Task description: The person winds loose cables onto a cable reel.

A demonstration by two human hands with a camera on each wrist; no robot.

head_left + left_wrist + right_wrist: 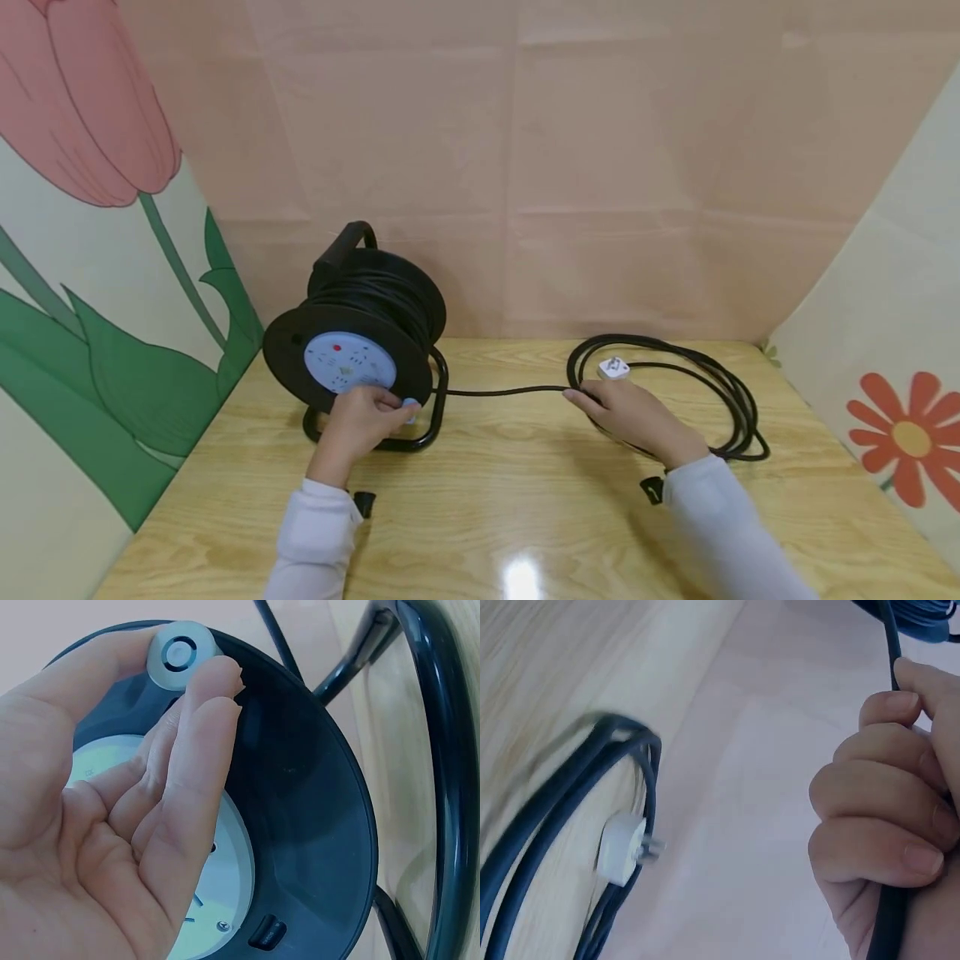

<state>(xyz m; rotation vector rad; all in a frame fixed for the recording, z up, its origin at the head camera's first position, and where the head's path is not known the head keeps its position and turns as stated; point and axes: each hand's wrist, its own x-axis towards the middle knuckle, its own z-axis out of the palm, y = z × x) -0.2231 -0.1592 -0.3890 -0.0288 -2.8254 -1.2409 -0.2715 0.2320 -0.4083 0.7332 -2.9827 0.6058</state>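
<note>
A black cable reel [288,367] with a light blue socket panel [337,358] stands on the left of the table, cable wound round its drum. My left hand [356,421] is at its front face, pinching a small light blue knob [181,654] near the flange's rim between thumb and fingers. From the reel a black cable [517,391] runs right across the table to my right hand [630,417]. In the right wrist view the fingers [877,787] curl round that cable. Beside and under this hand lie loose loops of cable [738,400].
A white plug [613,367] lies inside the loops, its pins showing. The reel's tubular black frame [442,408] rests on the wooden table [465,517]. A pinkish covering [510,167] hangs behind, with flower-printed panels at both sides.
</note>
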